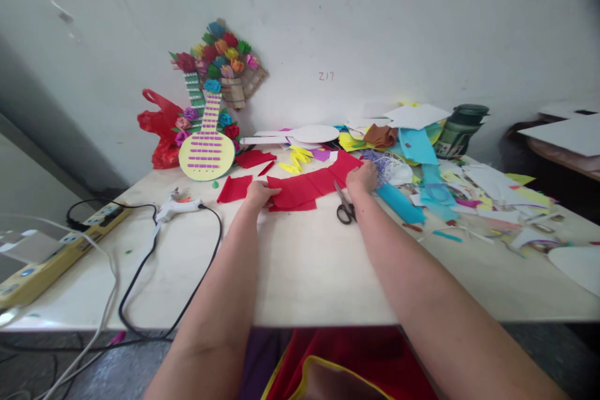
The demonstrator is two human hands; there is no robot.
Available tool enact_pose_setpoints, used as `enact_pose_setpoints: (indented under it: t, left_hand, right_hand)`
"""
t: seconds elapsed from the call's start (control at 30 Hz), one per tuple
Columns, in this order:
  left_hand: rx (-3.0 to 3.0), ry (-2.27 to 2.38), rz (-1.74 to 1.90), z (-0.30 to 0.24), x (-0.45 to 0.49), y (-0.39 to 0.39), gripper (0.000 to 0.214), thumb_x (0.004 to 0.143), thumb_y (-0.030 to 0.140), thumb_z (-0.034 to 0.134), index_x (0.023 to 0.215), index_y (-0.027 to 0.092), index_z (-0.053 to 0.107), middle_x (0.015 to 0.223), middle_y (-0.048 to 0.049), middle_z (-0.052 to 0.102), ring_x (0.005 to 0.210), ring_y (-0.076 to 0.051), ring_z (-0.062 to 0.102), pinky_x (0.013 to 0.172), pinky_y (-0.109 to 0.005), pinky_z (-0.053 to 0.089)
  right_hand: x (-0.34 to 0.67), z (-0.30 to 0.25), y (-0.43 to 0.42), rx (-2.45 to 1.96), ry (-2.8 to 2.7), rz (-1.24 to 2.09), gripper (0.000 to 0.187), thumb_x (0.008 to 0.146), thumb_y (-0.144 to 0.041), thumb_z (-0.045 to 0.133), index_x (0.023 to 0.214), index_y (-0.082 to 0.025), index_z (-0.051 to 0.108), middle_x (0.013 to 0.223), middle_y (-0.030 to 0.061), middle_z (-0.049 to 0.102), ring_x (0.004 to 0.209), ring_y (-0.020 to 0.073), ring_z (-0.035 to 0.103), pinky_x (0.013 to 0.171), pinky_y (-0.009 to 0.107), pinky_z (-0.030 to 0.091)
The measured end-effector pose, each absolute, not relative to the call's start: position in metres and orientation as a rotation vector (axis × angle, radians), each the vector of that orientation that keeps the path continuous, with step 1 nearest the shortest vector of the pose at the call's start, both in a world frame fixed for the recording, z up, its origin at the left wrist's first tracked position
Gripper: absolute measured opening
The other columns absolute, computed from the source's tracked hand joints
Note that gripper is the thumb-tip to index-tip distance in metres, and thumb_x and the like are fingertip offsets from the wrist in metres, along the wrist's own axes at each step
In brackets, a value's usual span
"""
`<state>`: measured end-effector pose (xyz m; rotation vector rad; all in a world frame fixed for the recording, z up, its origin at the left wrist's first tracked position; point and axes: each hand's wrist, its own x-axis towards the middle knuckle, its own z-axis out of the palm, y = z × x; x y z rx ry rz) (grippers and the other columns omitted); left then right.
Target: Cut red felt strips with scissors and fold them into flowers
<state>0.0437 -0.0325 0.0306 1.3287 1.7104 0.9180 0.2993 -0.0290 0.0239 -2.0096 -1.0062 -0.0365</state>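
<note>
A short mark (pixel 326 75) in faint red, readable as "217", is written on the white wall (pixel 398 25). A pale label (pixel 449 149) is carried by the dark green jar (pixel 462 128), but its print is too small to be read. No other legible text is seen.

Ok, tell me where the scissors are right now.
In the head view the scissors lie on the table just right of centre, by the near edge of the red paper strip, beside the right hand.
</note>
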Motion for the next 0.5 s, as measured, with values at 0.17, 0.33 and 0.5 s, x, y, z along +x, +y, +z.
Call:
enact_pose_setpoints:
  t: [0.17,0.33,0.5]
  left_hand:
    - [1.364,1.737,0.898,0.030,0.044,-0.034,0.030,0.053,0.025,0.075,0.056,0.016,0.046,0.039,0.0037,0.045,0.035,-0.013,0.049,0.040,-0.025,0.043]
    - [1.349,1.803,0.864,0.033,0.047,-0.035,0.032,0.054,0.022,0.073,0.053,0.017,0.042,0.037,0.0038,0.044,0.037,-0.015,0.052,0.040,-0.025,0.044]
    - [1.279,1.847,0.862,0.036,0.050,-0.036,0.028,0.057,0.016,0.070,0.053,0.017,0.042,0.040,0.0005,0.049,0.045,-0.018,0.058,0.043,-0.024,0.045]
  right_hand:
    - [0.286,0.028,-0.034,-1.871,-1.361,-0.351,0.036,0.076,-0.014,0.037,0.107,-0.013,0.056,0.127,0.0127,0.044,0.114,0.0286,0.038,0.094,0.043,0.024]
    - [0.257,0.021,-0.031,-1.790,-1.999,-0.274,0.046,0.083,-0.029,0.033,0.124,-0.012,0.046,0.134,0.0108,0.041,0.120,0.0256,0.034,0.103,0.044,0.012]
    - [0.256,0.007,-0.024,-1.861,-2.337,0.037,0.068,0.085,-0.053,0.014,0.140,-0.014,0.017,0.147,0.0042,0.014,0.134,0.0233,0.011,0.106,0.046,0.003]
